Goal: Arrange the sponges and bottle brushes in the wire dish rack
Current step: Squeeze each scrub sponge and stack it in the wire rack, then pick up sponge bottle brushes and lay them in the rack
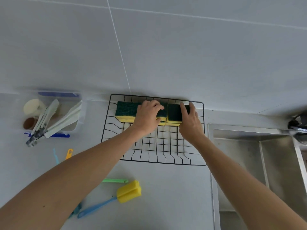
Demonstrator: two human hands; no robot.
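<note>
A black wire dish rack [114, 127] lies flat on the counter against the wall. Two stacks of yellow sponges with dark green scouring tops sit along its far side. My left hand [147, 117] rests on the left sponge stack [127, 110], fingers curled over its right end. Around the right sponge stack [174, 112] my right hand [190, 120] is closed, fingers over its far right edge. In front of the rack lies a bottle brush with a yellow foam head [129, 191] and a blue handle [97, 207]. A green handle [114, 180] lies just behind it.
A clear plastic box with blue clips [78, 113] at the left holds tongs, white cloths and a small cup. An orange handle [69, 153] and a pale blue one [55, 156] lie near my left forearm. A steel sink [249, 146] and a tap [299, 127] are on the right.
</note>
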